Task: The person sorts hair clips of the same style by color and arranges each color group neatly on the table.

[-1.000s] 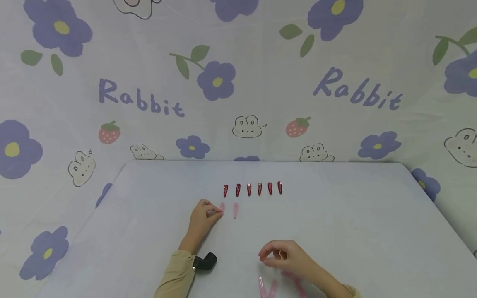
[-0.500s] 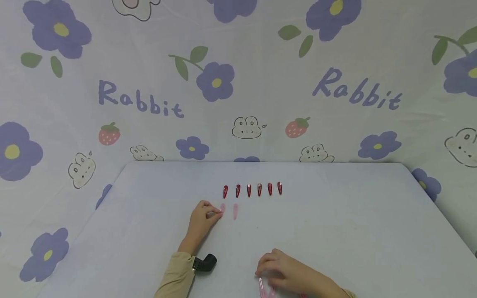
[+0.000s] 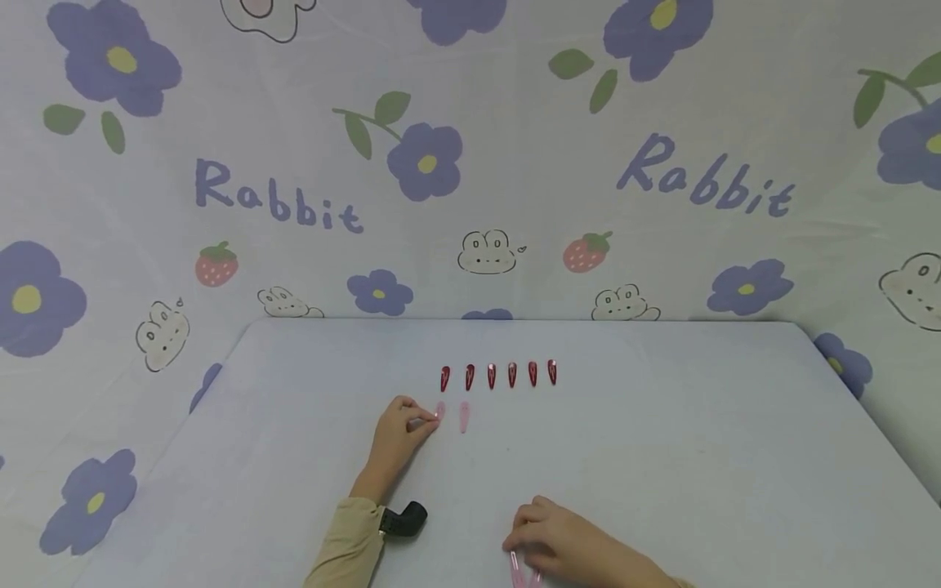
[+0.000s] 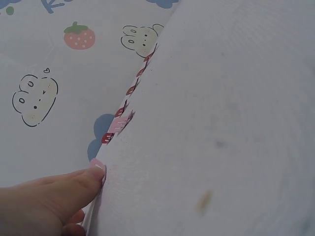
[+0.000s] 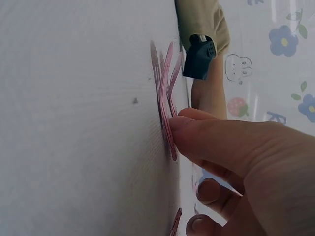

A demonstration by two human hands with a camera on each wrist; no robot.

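Note:
My left hand (image 3: 400, 430) pinches a pink snap hair clip (image 3: 441, 407) between thumb and forefinger, against the white table. Just right of it lies a second pink clip (image 3: 465, 417). Beyond these, several dark red snap clips (image 3: 512, 375) form a row. Near the front of the table, my right hand (image 3: 556, 536) has thumb and forefinger on a pink clip (image 5: 167, 105) from a loose group. Another pink clip (image 5: 173, 81) leans close beside it in the right wrist view. In the head view, the hand partly hides these clips (image 3: 518, 569).
The white tabletop (image 3: 698, 457) carries both rows of clips. A patterned cloth (image 3: 515, 180) hangs behind the table's far edge. A black wrist device (image 3: 405, 519) juts from the left sleeve. One more clip (image 5: 175, 222) lies low in the right wrist view.
My right hand has come down and nearer onto the loose pink clips, its fingers closing on one and covering others. The left hand stays in place on its pink clip.

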